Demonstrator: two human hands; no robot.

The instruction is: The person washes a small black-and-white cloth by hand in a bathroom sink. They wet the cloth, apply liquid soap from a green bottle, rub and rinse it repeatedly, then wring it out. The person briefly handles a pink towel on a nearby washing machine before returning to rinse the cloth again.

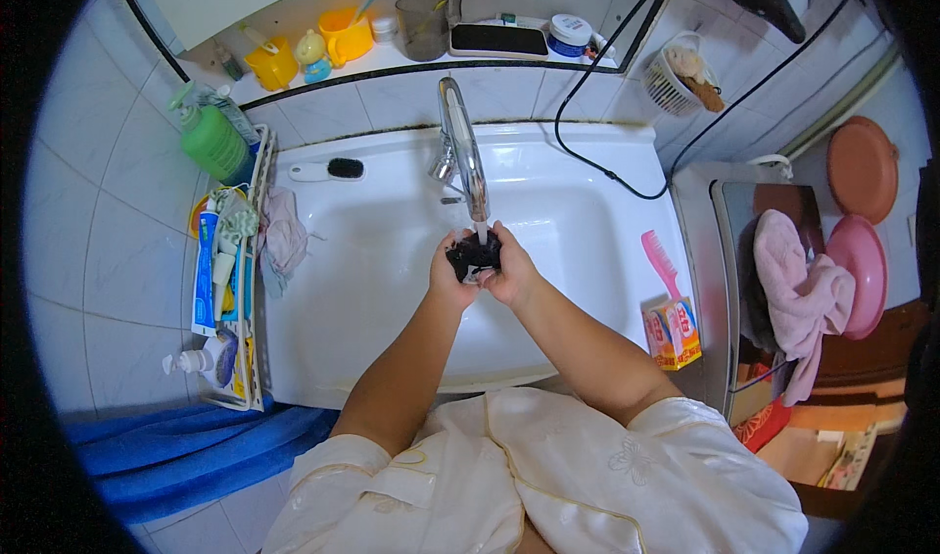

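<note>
Along the lower edge, wears a white short-sleeved shirt (578,461) with gold piping. Has a blue towel (206,451) off to the left and, on the right rim of the sink (343,343), an orange-and-red box (673,335) with a pink comb (661,262) just beyond. Over the middle of the sink, grips a bunched black bundle (473,256) between left hand (450,270) and right hand (513,270), cupping it from either side with fingers curled in. Cannot tell what it is exactly. Holds it right below the spout of a chrome tap (464,147), letting water (482,229) run onto it. On the left, has a crumpled cloth (283,231) against a white rack (257,368). Farther back, has a white-handled brush (341,169), then a shelf (384,56) with two yellow cups (347,41), a see-through grey jug (421,30) and a dark phone (497,41).
</note>
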